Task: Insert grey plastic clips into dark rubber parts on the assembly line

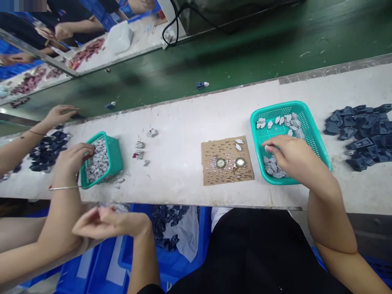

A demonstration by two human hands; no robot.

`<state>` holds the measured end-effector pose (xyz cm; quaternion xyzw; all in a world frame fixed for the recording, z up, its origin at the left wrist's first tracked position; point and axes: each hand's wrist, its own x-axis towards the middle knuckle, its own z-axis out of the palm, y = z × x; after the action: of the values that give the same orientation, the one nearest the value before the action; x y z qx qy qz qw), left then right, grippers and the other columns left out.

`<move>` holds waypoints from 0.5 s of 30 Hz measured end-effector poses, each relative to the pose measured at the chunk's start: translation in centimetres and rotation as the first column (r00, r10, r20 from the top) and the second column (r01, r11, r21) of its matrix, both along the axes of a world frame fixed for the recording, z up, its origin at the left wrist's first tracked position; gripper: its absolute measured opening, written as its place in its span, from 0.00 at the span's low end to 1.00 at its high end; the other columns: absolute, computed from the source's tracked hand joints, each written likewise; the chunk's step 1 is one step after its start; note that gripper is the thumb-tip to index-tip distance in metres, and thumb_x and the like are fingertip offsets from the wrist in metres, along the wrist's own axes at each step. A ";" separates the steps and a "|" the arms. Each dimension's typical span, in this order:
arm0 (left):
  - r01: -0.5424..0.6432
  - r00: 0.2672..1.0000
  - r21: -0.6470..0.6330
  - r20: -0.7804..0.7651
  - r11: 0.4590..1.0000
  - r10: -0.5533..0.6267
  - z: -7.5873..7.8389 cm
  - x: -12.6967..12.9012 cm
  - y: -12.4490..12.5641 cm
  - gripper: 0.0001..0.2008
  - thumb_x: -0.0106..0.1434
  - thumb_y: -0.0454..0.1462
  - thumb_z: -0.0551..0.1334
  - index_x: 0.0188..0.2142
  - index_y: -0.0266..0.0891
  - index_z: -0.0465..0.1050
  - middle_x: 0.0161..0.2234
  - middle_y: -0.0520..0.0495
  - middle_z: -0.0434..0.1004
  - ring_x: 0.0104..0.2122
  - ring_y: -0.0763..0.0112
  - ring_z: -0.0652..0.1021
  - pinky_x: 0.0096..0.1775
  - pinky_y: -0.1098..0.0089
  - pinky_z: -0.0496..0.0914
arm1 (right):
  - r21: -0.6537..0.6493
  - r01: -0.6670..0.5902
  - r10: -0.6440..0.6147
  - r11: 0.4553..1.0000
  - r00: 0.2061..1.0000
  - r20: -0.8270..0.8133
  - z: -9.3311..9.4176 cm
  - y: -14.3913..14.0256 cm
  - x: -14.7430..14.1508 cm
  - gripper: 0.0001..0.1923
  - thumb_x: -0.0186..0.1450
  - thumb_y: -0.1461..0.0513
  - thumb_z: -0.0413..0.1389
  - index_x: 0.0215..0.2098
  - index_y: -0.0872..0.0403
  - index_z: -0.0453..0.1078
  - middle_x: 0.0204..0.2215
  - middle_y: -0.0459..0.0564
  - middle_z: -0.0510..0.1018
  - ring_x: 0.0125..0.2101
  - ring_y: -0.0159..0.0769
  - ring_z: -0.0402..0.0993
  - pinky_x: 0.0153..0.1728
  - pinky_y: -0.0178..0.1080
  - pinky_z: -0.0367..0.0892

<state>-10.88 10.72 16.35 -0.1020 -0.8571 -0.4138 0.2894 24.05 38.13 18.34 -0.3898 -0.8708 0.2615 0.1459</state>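
My right hand (289, 157) is over a green plastic basket (317, 143), thumb and forefinger pinched on a small grey plastic piece. Similar grey pieces (277, 168) lie in the basket in loose groups. My left hand (119, 223) is in front of the table edge, palm turned up, fingers loosely curled and apart, slightly blurred. I see nothing in it. Between the hands a brown cardboard sheet (211, 153) lies on the table, covered in glossy spots. Two small round caps (240, 162) and two pale pieces (239, 144) rest on it.
Dark blue plastic parts (361, 126) are heaped at the right. To the left, a co-worker's hand (72, 161) reaches into another green basket (118, 155) of grey pieces. Blue crates (205, 228) stand below the table edge. Other people work across the green strip (245, 61).
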 end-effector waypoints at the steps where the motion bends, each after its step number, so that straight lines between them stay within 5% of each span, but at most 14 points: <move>1: -0.068 0.996 -0.124 0.057 0.990 0.076 -1.6 -0.1 -2.6 0.09 0.64 0.46 0.49 0.37 0.48 0.49 0.39 0.49 0.55 0.49 0.54 0.72 0.59 0.49 0.69 | -0.039 0.024 -0.027 0.999 0.997 -0.076 0.6 0.0 0.0 0.14 0.73 0.62 0.52 0.42 0.52 0.80 0.39 0.51 0.86 0.36 0.42 0.80 0.36 0.42 0.70; 5: 0.077 0.931 -0.295 0.363 0.952 0.037 -9.5 1.0 -9.5 0.13 0.60 0.46 0.57 0.37 0.48 0.53 0.42 0.44 0.62 0.60 0.37 0.70 0.64 0.36 0.62 | -0.297 -0.003 -0.090 0.955 0.951 -0.297 2.7 0.1 0.2 0.12 0.73 0.54 0.57 0.45 0.49 0.82 0.36 0.49 0.86 0.33 0.38 0.80 0.32 0.39 0.73; 9: 0.279 0.821 -0.341 0.570 0.898 -0.039 -15.9 2.7 -12.2 0.16 0.57 0.47 0.59 0.41 0.42 0.63 0.52 0.28 0.70 0.70 0.25 0.61 0.67 0.29 0.56 | -0.509 -0.124 -0.151 0.852 0.872 -0.466 2.8 0.3 0.4 0.16 0.71 0.48 0.61 0.48 0.48 0.81 0.39 0.50 0.85 0.37 0.38 0.82 0.37 0.40 0.78; 12: 0.355 0.759 -0.349 0.650 0.867 -0.049 -18.1 3.0 -13.4 0.19 0.57 0.49 0.61 0.45 0.42 0.67 0.55 0.28 0.71 0.73 0.24 0.58 0.67 0.27 0.55 | -0.602 -0.225 -0.194 0.766 0.813 -0.550 2.4 0.5 0.3 0.19 0.68 0.45 0.65 0.46 0.50 0.81 0.37 0.49 0.84 0.35 0.37 0.82 0.38 0.41 0.79; 15: 0.397 0.719 -0.354 0.694 0.847 -0.047 -18.7 3.6 -14.6 0.20 0.58 0.50 0.62 0.46 0.46 0.68 0.57 0.32 0.73 0.75 0.25 0.56 0.66 0.26 0.56 | -0.644 -0.299 -0.192 0.704 0.793 -0.578 2.2 0.8 0.1 0.20 0.66 0.44 0.67 0.43 0.50 0.78 0.30 0.47 0.82 0.32 0.36 0.82 0.36 0.40 0.80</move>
<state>-7.27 -3.84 -2.40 -0.1230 -0.9578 -0.2297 -0.1213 24.12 38.88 20.49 -0.2828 -0.6189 0.6897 0.2477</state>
